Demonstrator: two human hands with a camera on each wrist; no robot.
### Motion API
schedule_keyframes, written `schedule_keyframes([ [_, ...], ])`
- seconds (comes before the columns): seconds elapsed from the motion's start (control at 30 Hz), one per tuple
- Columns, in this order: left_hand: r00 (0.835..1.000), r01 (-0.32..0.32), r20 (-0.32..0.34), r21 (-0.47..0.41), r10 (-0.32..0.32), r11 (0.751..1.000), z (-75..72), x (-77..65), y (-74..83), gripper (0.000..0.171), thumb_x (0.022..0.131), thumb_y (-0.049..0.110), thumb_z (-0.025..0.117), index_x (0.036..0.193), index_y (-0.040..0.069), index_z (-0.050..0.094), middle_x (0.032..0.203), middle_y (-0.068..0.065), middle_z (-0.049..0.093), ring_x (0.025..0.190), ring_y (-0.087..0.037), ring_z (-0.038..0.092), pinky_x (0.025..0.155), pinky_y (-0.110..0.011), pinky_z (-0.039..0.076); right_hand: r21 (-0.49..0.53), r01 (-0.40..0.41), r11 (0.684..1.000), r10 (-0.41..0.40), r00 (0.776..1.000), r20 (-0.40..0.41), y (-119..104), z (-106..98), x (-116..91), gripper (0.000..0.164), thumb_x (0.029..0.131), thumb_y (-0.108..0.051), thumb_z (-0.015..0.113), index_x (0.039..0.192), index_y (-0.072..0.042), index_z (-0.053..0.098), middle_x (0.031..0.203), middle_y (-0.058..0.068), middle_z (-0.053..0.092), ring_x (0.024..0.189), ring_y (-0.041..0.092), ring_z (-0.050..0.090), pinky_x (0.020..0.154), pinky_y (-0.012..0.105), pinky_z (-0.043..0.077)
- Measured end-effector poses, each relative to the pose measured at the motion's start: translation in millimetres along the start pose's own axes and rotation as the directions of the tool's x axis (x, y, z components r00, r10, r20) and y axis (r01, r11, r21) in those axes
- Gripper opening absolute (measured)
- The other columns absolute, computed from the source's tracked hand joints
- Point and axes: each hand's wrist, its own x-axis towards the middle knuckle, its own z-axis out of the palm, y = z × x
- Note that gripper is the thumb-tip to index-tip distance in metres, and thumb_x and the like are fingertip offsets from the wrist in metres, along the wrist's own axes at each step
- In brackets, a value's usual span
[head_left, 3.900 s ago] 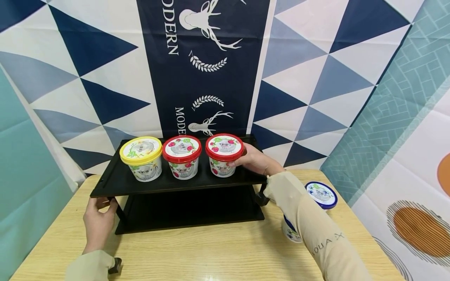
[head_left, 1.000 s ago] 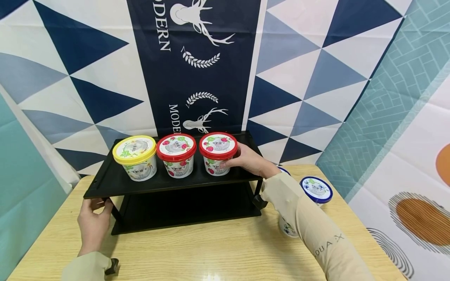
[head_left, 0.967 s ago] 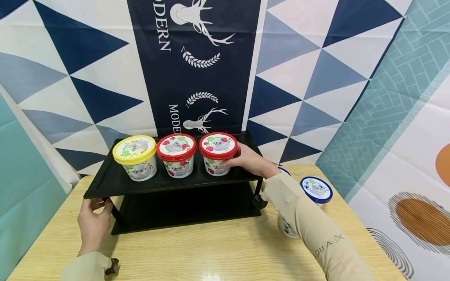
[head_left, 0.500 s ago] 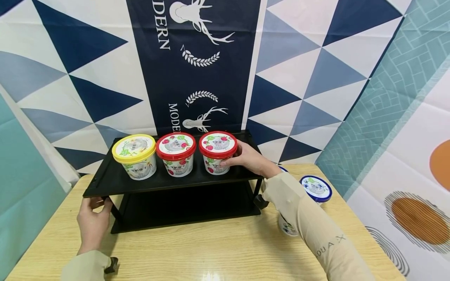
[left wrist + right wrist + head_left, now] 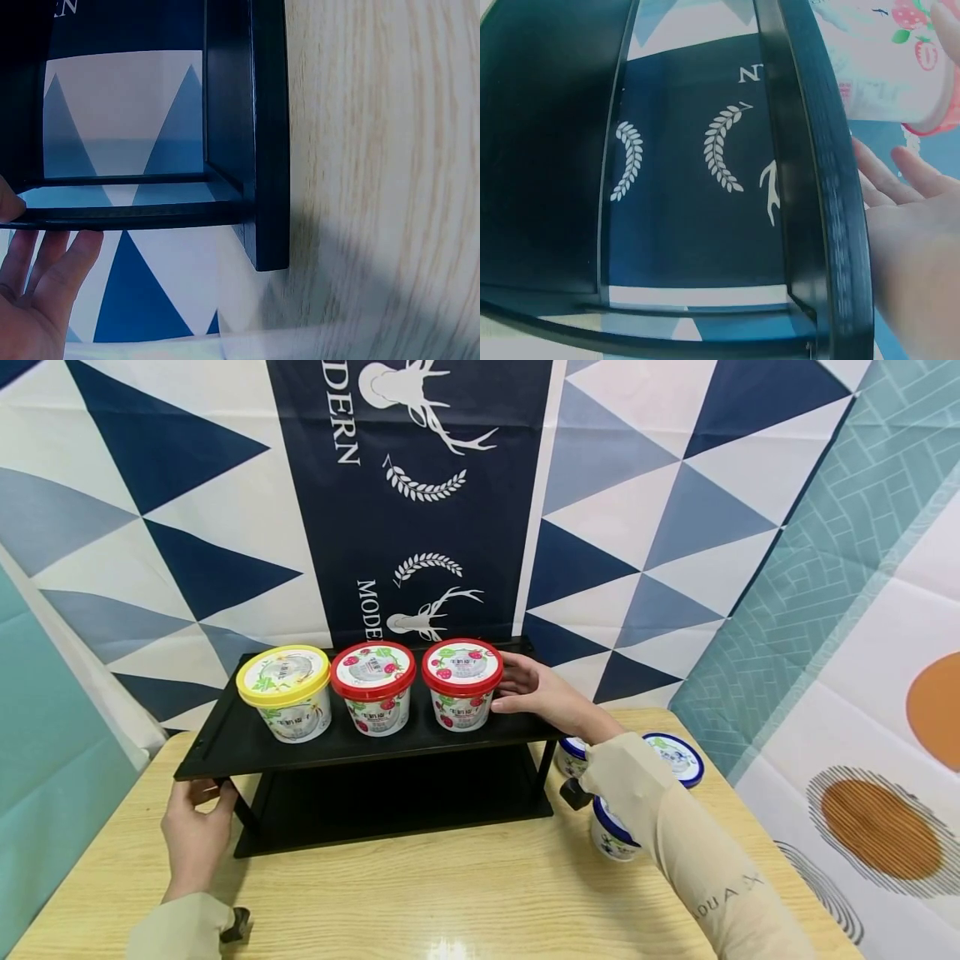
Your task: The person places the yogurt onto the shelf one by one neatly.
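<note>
the left hand (image 5: 197, 831) has its fingers curled round a front post of the rack (image 5: 228, 745), thumb on one side and fingers on the other. it sits at seven o'clock from the yellow tub (image 5: 296, 722), just under the upper shelf, likely to keep the light frame from sliding or tipping.

the right hand (image 5: 536, 692) is at three o'clock of the outer red tub (image 5: 462, 714). its fingers are spread and loosely bent, holding nothing firmly; the wrist view shows a gap below the tub's side, though whether the thumb tip touches the tub i cannot tell. the curve suits a round wall, probably for small nudges from the side.

the outer red tub stands upright on the upper shelf, with the inner red tub (image 5: 382, 718) at nine o'clock and the yellow tub beyond. all three turn their printed fronts toward six o'clock, perhaps for easy reading.

the blue tubs (image 5: 615, 839) stand on the table (image 5: 360, 902) around four o'clock, partly hidden by the sleeve (image 5: 675, 843).
</note>
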Motion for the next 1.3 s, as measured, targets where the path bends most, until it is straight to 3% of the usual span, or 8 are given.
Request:
schedule_keyframes([
  [0.47, 0.999, -0.026, -0.022, -0.012, 0.026, 1.000, 1.3, 1.1, -0.3, 0.029, 0.086, 0.004, 0.057, 0.115, 0.006, 0.055, 0.084, 0.032, 0.042, 0.076, 0.022, 0.043, 0.063, -0.001, 0.035, -0.067, 0.008, 0.998, -0.008, 1.000, -0.004, 2.3, -21.2, -23.7, 0.067, 0.088, -0.006, 0.059, 0.147, -0.014, 0.027, 0.145, 0.015, 0.040, 0.135, 0.030, 0.038, 0.111, 0.048, 0.031],
  [0.57, 0.999, -0.021, -0.024, -0.009, 0.021, 1.000, 1.4, 1.3, -0.8, 0.029, 0.087, 0.005, 0.057, 0.116, 0.006, 0.055, 0.084, 0.033, 0.042, 0.076, 0.021, 0.043, 0.062, -0.001, 0.035, -0.082, 0.002, 0.997, -0.004, 1.000, -0.014, 5.7, -26.7, -29.2, 0.067, 0.089, -0.008, 0.060, 0.147, -0.014, 0.026, 0.145, 0.014, 0.040, 0.135, 0.029, 0.037, 0.110, 0.044, 0.034],
  [0.8, 1.000, -0.018, -0.023, -0.010, 0.018, 1.000, 2.0, 1.1, -1.3, 0.029, 0.087, 0.005, 0.057, 0.115, 0.005, 0.055, 0.085, 0.034, 0.041, 0.076, 0.021, 0.043, 0.061, -0.001, 0.035, -0.073, 0.013, 0.997, -0.015, 1.000, -0.024, 13.5, -38.0, -43.2, 0.069, 0.089, -0.015, 0.063, 0.147, -0.011, 0.027, 0.145, 0.014, 0.040, 0.135, 0.028, 0.037, 0.096, 0.019, 0.045],
  [1.1, 0.999, -0.022, -0.027, -0.006, 0.022, 1.000, 2.8, 1.3, -1.6, 0.029, 0.087, 0.005, 0.057, 0.115, 0.006, 0.056, 0.085, 0.034, 0.041, 0.077, 0.021, 0.043, 0.063, -0.002, 0.034, -0.078, 0.046, 0.996, -0.049, 0.998, -0.038, 17.4, -48.7, -66.6, 0.063, 0.091, -0.014, 0.060, 0.146, -0.013, 0.030, 0.147, 0.018, 0.036, 0.135, 0.028, 0.038, 0.095, 0.017, 0.045],
  [1.3, 0.999, -0.015, -0.030, -0.015, 0.015, 1.000, 3.7, 1.3, -1.8, 0.029, 0.087, 0.005, 0.058, 0.115, 0.005, 0.055, 0.084, 0.034, 0.042, 0.077, 0.020, 0.044, 0.065, -0.004, 0.036, -0.100, 0.041, 0.994, -0.045, 0.998, -0.040, 21.4, -56.5, -86.5, 0.061, 0.092, -0.015, 0.059, 0.146, -0.016, 0.031, 0.147, 0.022, 0.033, 0.133, 0.019, 0.042, 0.095, 0.013, 0.043],
])
